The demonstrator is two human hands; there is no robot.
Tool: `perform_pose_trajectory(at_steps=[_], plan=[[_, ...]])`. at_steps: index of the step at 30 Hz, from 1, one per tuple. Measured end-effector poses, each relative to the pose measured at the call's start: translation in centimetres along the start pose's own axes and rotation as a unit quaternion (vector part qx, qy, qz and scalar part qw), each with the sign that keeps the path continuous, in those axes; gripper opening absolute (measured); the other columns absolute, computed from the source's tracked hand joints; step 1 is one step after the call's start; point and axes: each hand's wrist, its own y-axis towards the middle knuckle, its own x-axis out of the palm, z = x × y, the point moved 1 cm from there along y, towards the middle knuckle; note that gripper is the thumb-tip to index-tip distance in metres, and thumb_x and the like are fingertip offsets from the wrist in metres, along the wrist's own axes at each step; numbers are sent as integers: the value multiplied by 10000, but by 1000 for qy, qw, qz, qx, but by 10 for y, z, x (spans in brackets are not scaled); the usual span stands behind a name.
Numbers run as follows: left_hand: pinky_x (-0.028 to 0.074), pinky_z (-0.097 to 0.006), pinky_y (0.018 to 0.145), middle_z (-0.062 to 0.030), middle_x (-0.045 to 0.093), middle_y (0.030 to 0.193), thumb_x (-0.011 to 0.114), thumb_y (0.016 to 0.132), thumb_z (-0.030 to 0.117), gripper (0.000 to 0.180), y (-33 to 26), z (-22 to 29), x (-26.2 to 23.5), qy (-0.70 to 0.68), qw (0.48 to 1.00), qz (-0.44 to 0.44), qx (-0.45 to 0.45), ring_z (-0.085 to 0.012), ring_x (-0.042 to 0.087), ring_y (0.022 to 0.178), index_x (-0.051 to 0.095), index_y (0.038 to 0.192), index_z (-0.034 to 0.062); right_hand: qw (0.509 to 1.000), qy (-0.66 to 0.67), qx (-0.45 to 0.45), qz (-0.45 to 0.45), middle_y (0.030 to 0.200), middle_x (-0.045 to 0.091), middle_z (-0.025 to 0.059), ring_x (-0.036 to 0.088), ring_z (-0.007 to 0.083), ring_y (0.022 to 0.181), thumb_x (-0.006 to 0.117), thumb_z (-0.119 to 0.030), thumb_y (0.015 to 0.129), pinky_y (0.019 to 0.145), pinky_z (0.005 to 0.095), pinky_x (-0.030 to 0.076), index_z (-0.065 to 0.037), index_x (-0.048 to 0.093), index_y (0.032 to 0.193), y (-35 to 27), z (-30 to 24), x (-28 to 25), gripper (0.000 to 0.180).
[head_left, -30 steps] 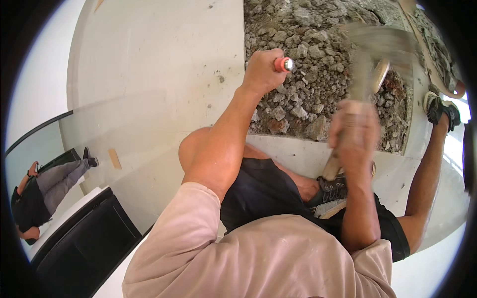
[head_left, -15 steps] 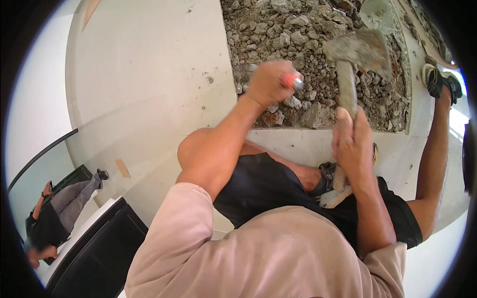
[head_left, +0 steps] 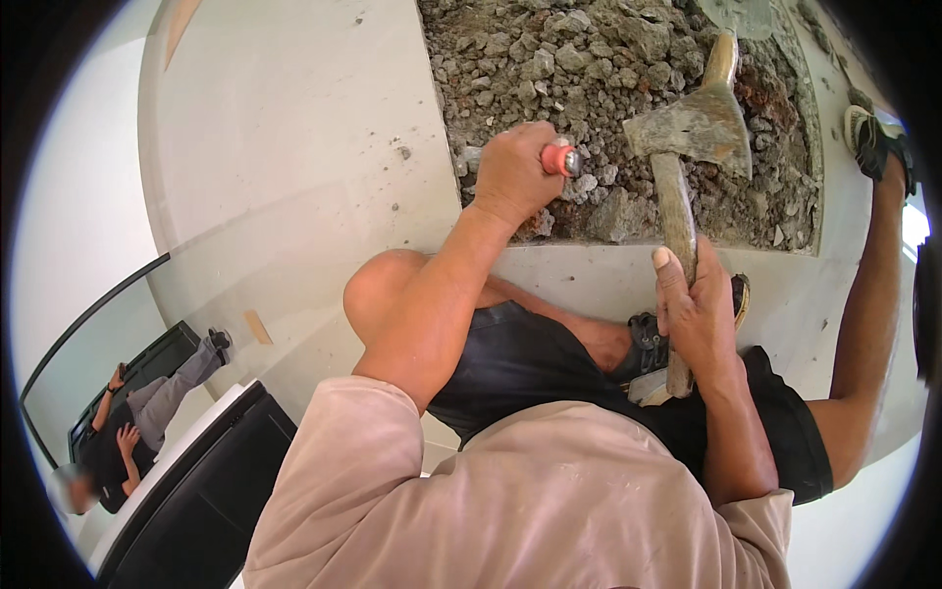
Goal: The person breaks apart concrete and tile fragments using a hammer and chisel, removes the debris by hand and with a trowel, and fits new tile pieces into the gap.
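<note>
My left hand [head_left: 514, 173] is closed around a red-handled tool [head_left: 557, 160] with a metal end cap, held low over the broken rubble [head_left: 530, 69]. The cap points right, and I cannot make out the tool's working end behind my fist. On the right, an axe [head_left: 690, 128] with a worn, dirty steel head and a wooden handle is gripped in my right hand [head_left: 699, 306]. Its head hangs over the rubble with the blunt side turned toward the red-handled tool, apart from it. Beyond the axe head a pale wooden piece [head_left: 723, 59] sticks out.
Pale floor tiles [head_left: 294, 128] border the straight-edged rubble patch. A translucent sheet or bag [head_left: 738, 14] lies at its far right. My sandalled foot [head_left: 643, 344] is near its front edge. Left, a person [head_left: 118, 442] in dark clothing is beyond a black cabinet [head_left: 201, 491] and a glass panel.
The axe head has come down and slightly left, and the pale wooden piece beyond it now shows. My left hand has shifted slightly left and down, still holding the red-handled tool.
</note>
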Motion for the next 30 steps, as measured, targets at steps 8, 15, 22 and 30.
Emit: perform_pose_trajectory(at_steps=[8,15,22,30], plan=[[493,-480,643,-181,616,711,741,760,77,190,5,-14,3,24,998,57,-32,-422,615,694,558,738,31,1000,-3,-1,-24,712,611,127,508,141,604,634,-257,1063,553,361,454,35,596,1065,-2,-6,5,294],[485,-421,595,-179,631,693,780,789,99,209,5,-31,-7,-38,993,94,-62,-384,612,631,588,756,24,925,301,-199,121,740,570,31,532,134,541,521,-425,1095,484,288,451,-37,592,1105,-10,-82,-7,394],[506,-426,609,-183,648,713,778,797,106,178,10,-23,-2,-13,996,75,-44,-396,630,654,621,768,28,987,-104,-124,-6,712,602,-1,582,174,573,601,-309,1063,516,355,482,-81,606,945,32,-12,69,257],[489,-420,595,-165,630,687,787,793,105,198,1,-39,-14,-52,989,119,-70,-388,603,632,605,759,36,846,475,-226,89,670,593,91,618,263,592,562,-300,1084,573,375,495,16,591,1025,8,-90,13,323]])
